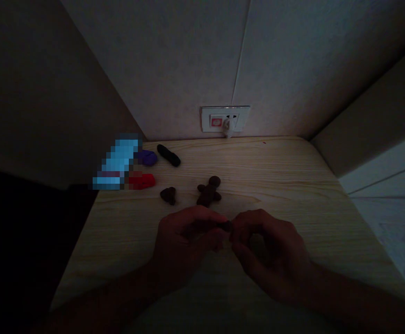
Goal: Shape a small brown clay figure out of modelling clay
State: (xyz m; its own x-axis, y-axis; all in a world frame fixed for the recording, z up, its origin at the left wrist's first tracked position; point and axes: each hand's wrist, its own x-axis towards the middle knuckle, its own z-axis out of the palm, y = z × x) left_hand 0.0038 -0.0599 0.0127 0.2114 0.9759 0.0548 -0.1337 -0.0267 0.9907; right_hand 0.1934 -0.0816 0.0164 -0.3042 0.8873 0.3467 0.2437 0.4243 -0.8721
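Between my left hand [188, 236] and my right hand [272, 250] is a small piece of dark brown modelling clay [226, 226]. My left thumb and fingers pinch it, and my right fingertips close on its right end. Fingers hide most of the piece. Just beyond my hands lies a brown clay figure [208, 192] with a round head, a body and two stubby arms. Its lower end is close to my left hand. To its left sits an irregular lump of brown clay [168, 195].
Toward the back left are a black clay roll [168, 155], a purple lump [148, 157] and a red lump [147, 181]. A bright pixelated object [117, 162] stands beside them. A wall socket with a plug [228, 126] is above the back edge of the wooden table [293, 185]. The light is dim.
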